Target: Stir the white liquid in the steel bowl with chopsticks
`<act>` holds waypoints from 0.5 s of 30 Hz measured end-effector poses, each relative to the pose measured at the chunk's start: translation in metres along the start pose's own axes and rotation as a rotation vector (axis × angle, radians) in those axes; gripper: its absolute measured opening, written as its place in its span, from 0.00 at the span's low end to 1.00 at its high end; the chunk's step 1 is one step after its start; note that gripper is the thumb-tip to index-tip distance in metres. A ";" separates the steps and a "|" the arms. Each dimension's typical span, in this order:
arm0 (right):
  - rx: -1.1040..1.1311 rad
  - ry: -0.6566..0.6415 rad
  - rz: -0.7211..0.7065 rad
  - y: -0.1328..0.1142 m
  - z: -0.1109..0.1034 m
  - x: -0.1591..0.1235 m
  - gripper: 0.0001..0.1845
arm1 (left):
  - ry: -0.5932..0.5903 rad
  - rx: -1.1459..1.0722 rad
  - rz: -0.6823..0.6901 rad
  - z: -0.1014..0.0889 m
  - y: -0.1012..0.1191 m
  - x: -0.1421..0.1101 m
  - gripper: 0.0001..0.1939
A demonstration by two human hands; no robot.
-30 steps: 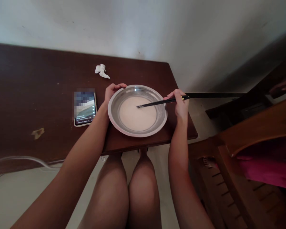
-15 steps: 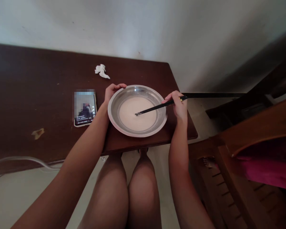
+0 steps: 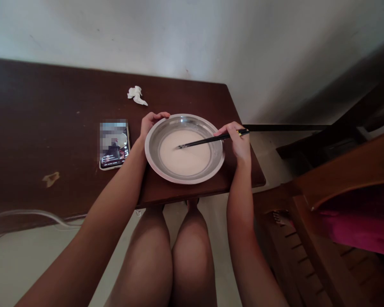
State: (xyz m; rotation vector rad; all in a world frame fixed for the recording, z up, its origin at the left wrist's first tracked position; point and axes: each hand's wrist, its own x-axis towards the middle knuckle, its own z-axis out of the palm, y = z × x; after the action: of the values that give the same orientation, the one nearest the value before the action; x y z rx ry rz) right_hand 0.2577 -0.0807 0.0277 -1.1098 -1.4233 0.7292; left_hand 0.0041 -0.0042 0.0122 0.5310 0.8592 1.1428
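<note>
A wide metal bowl (image 3: 152, 160) sits near the front right edge of the dark wooden table (image 3: 80, 98). In it is a pale, creamy liquid (image 3: 185, 161). My left hand (image 3: 150, 123) grips the bowl's left rim, its fingers along the far side. Black chopsticks (image 3: 211, 139) with gold bands are held in my right hand (image 3: 238, 138), over the bowl's right rim. They slant down to the left, and their whitish tips meet the liquid left of its middle.
Left of the bowl lies a phone (image 3: 115, 147) with a lit, partly blurred screen. Behind it is a crumpled white tissue (image 3: 137, 95). A white cable (image 3: 51, 214) runs along the front left edge. At right stands a wooden chair (image 3: 307, 204) with pink cloth (image 3: 361, 232).
The chopsticks' tips have moved left and slightly away from me in the liquid, my right hand shifting a little left with them. My left hand and the bowl have stayed put.
</note>
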 end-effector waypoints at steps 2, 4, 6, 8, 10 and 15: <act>-0.001 0.093 0.008 0.002 -0.001 0.001 0.19 | 0.005 -0.001 -0.003 0.000 0.000 0.000 0.13; 0.023 0.148 0.011 0.003 -0.001 0.001 0.20 | 0.003 -0.007 -0.005 -0.001 0.000 0.000 0.13; 0.047 0.104 -0.001 0.002 -0.002 0.001 0.20 | -0.005 -0.009 -0.009 -0.001 0.000 0.000 0.13; 0.041 0.009 -0.026 0.000 -0.001 -0.001 0.19 | -0.010 -0.005 -0.013 -0.002 0.000 0.001 0.12; 0.013 -0.025 -0.051 -0.002 0.000 -0.001 0.19 | -0.008 0.003 -0.016 -0.002 0.000 0.001 0.12; 0.069 0.150 -0.002 0.003 -0.002 0.001 0.19 | -0.001 0.003 -0.016 -0.001 0.001 0.001 0.12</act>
State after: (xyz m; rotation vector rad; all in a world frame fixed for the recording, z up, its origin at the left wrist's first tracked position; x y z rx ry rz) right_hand 0.2601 -0.0785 0.0253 -1.0867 -1.2636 0.6743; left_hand 0.0033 -0.0034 0.0119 0.5262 0.8626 1.1263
